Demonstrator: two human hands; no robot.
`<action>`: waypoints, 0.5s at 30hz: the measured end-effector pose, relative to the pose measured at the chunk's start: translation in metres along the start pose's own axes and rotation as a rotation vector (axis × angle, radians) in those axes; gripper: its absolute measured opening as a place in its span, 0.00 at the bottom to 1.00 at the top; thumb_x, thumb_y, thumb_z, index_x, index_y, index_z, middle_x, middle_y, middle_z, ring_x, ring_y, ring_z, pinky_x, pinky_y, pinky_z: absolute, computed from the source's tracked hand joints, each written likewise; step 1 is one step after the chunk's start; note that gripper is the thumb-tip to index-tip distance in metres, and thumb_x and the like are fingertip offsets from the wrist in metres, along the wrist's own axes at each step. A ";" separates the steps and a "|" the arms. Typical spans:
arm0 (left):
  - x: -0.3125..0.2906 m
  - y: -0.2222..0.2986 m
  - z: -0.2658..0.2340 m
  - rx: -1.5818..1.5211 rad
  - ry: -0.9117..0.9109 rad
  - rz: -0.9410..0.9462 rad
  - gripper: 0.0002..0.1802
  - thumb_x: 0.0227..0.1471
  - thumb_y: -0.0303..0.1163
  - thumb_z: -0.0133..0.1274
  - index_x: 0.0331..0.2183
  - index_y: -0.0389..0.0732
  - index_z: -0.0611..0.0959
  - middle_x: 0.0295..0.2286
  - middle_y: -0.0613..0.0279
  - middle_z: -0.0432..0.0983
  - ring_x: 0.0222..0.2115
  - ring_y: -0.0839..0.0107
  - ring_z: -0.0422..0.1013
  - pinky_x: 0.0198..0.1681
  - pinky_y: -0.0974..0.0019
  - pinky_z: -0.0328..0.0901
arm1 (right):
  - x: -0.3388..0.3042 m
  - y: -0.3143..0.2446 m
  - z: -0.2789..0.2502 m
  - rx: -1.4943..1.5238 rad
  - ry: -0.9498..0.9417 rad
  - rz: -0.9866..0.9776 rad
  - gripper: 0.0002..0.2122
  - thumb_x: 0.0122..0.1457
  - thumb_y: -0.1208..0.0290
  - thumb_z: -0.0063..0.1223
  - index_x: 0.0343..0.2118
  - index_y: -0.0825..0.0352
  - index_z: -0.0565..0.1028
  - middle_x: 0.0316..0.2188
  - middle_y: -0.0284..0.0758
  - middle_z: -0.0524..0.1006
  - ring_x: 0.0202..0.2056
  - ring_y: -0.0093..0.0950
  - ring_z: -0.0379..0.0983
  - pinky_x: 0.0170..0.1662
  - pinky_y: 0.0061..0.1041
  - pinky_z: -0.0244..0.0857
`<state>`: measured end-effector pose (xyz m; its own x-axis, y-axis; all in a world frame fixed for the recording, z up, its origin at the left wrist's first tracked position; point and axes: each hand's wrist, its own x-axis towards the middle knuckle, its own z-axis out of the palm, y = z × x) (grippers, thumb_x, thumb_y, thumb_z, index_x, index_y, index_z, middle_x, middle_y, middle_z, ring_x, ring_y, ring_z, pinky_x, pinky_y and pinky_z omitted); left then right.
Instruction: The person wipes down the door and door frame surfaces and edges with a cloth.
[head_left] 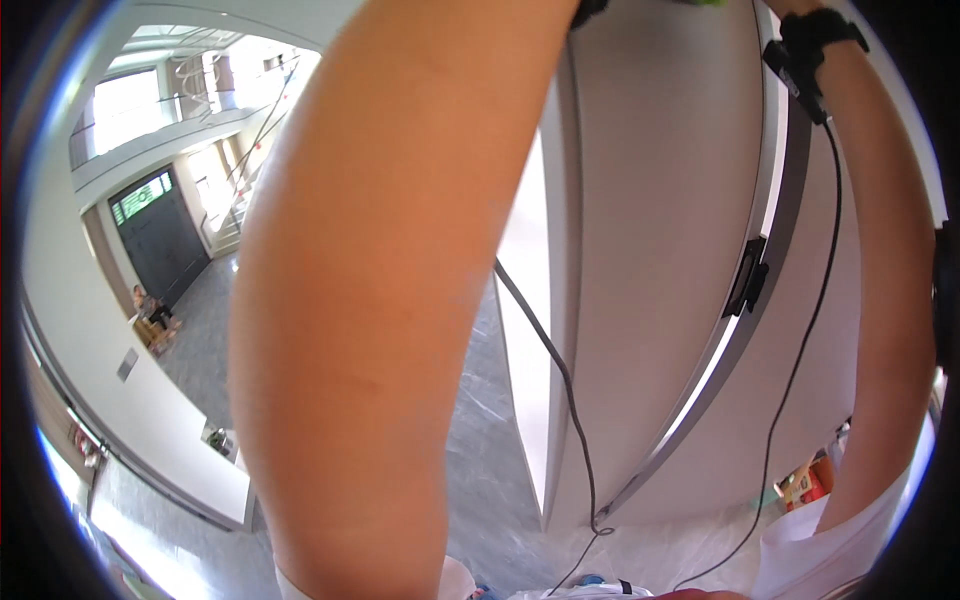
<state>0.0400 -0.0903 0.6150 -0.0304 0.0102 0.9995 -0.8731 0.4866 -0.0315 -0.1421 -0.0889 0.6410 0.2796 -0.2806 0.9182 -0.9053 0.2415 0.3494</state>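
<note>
Pale door panel (pixel 650 190) stands upright right in front of the wearer, between the raised arms; black latch fitting (pixel 745 280) on its right-hand edge. Left forearm (pixel 370 280) fills the middle; left hand is past the top edge, so cannot tell if spread or gripping. Right hand (pixel 790 5) barely shows at the top, cut off; grip cannot be told either. Green scrap (pixel 710 2) at the top edge, too cropped to identify. Step in hand, judging by the reach: probably work high up on the panel. Next move likely calls for steady arms overhead and slack cables clear of the latch. Black wrist device (pixel 795 80) by the right wrist, cable (pixel 800 370) hanging; second cable (pixel 560 370) nearer the left forearm. Red box (pixel 808 485) low right. Farther out: dark double door (pixel 160 235), seated person (pixel 152 307).
</note>
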 end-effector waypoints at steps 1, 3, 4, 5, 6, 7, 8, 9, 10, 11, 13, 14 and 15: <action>-0.011 0.009 -0.017 0.023 -0.069 0.019 0.61 0.43 0.28 0.67 0.67 0.28 0.44 0.63 0.38 0.50 0.60 0.40 0.55 0.59 0.51 0.66 | -0.007 0.009 -0.007 -0.049 -0.042 0.042 0.23 0.60 0.61 0.40 0.57 0.62 0.70 0.64 0.58 0.57 0.63 0.65 0.49 0.66 0.60 0.43; -0.014 0.004 -0.020 -0.086 0.037 0.057 0.60 0.45 0.29 0.66 0.66 0.26 0.44 0.63 0.37 0.49 0.60 0.40 0.55 0.59 0.52 0.66 | -0.018 0.008 -0.022 -0.113 -0.079 0.089 0.24 0.60 0.60 0.40 0.58 0.62 0.69 0.65 0.57 0.56 0.64 0.66 0.47 0.67 0.59 0.41; -0.016 -0.002 -0.010 -0.178 0.154 0.070 0.59 0.46 0.30 0.65 0.66 0.26 0.44 0.64 0.36 0.48 0.61 0.40 0.54 0.59 0.53 0.66 | -0.025 0.004 -0.023 -0.050 -0.037 0.138 0.24 0.61 0.60 0.39 0.59 0.61 0.67 0.67 0.56 0.53 0.65 0.65 0.45 0.68 0.58 0.38; -0.047 0.006 -0.020 -0.077 0.145 0.087 0.53 0.51 0.30 0.60 0.66 0.25 0.45 0.64 0.35 0.47 0.63 0.39 0.52 0.60 0.54 0.66 | -0.036 0.010 -0.017 0.002 -0.004 0.195 0.24 0.61 0.61 0.37 0.60 0.61 0.66 0.68 0.55 0.51 0.66 0.64 0.43 0.69 0.57 0.34; -0.053 0.009 -0.016 -0.119 0.138 0.092 0.53 0.51 0.30 0.60 0.66 0.25 0.45 0.64 0.35 0.47 0.63 0.39 0.52 0.60 0.54 0.66 | -0.047 0.013 -0.010 -0.033 -0.023 0.212 0.24 0.61 0.61 0.37 0.60 0.61 0.66 0.68 0.55 0.51 0.66 0.64 0.43 0.69 0.57 0.34; -0.061 0.005 -0.018 -0.182 0.143 0.099 0.51 0.52 0.30 0.58 0.66 0.25 0.45 0.64 0.34 0.47 0.63 0.39 0.52 0.61 0.54 0.65 | -0.056 0.008 -0.002 0.083 0.063 0.289 0.25 0.62 0.61 0.36 0.62 0.60 0.65 0.69 0.54 0.49 0.68 0.62 0.41 0.70 0.55 0.32; -0.068 0.004 -0.016 -0.255 0.150 0.106 0.49 0.54 0.30 0.56 0.66 0.25 0.46 0.64 0.34 0.47 0.63 0.38 0.52 0.61 0.55 0.64 | -0.064 0.010 0.001 0.189 0.150 0.367 0.25 0.62 0.62 0.34 0.63 0.58 0.63 0.70 0.53 0.46 0.69 0.60 0.40 0.71 0.53 0.29; -0.073 0.002 -0.014 -0.289 0.139 0.098 0.49 0.54 0.30 0.56 0.66 0.25 0.46 0.64 0.34 0.47 0.63 0.38 0.52 0.61 0.55 0.64 | -0.068 0.017 -0.001 0.160 0.024 0.350 0.25 0.62 0.63 0.32 0.64 0.56 0.63 0.70 0.53 0.47 0.69 0.59 0.38 0.71 0.51 0.29; -0.075 0.003 -0.013 -0.307 0.164 0.089 0.47 0.55 0.30 0.55 0.66 0.27 0.47 0.64 0.36 0.48 0.63 0.40 0.53 0.61 0.54 0.64 | -0.073 0.028 0.002 0.123 0.005 0.368 0.25 0.62 0.63 0.32 0.64 0.56 0.63 0.70 0.53 0.47 0.69 0.59 0.38 0.71 0.51 0.29; -0.079 0.007 -0.010 -0.335 0.188 0.079 0.46 0.56 0.29 0.54 0.66 0.28 0.48 0.64 0.38 0.49 0.63 0.41 0.53 0.62 0.54 0.63 | -0.080 0.043 0.008 0.091 -0.041 0.332 0.24 0.62 0.64 0.32 0.62 0.55 0.65 0.69 0.53 0.50 0.69 0.58 0.39 0.71 0.49 0.30; -0.093 0.020 0.012 -0.430 0.314 0.046 0.40 0.57 0.28 0.52 0.66 0.32 0.55 0.64 0.43 0.53 0.63 0.44 0.56 0.61 0.52 0.62 | -0.111 0.040 0.001 0.276 -0.143 0.300 0.21 0.64 0.62 0.32 0.57 0.59 0.69 0.64 0.55 0.59 0.69 0.53 0.41 0.72 0.46 0.33; -0.106 0.009 0.015 -0.429 0.282 0.040 0.40 0.57 0.28 0.52 0.66 0.32 0.55 0.64 0.43 0.53 0.63 0.44 0.56 0.61 0.52 0.62 | -0.118 0.018 0.020 -0.010 -0.024 0.152 0.20 0.66 0.60 0.33 0.54 0.62 0.70 0.63 0.53 0.61 0.69 0.52 0.43 0.72 0.43 0.33; -0.119 -0.002 0.019 -0.376 0.326 0.048 0.39 0.56 0.28 0.52 0.65 0.31 0.57 0.63 0.43 0.54 0.63 0.44 0.56 0.61 0.53 0.62 | -0.121 0.001 0.032 0.173 -0.051 0.202 0.21 0.66 0.59 0.34 0.57 0.61 0.69 0.63 0.54 0.60 0.69 0.52 0.42 0.72 0.43 0.32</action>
<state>0.0363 -0.1090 0.4956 0.1401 0.2835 0.9487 -0.6369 0.7594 -0.1329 -0.1867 -0.0844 0.5239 0.0753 -0.2900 0.9541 -0.9836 0.1358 0.1189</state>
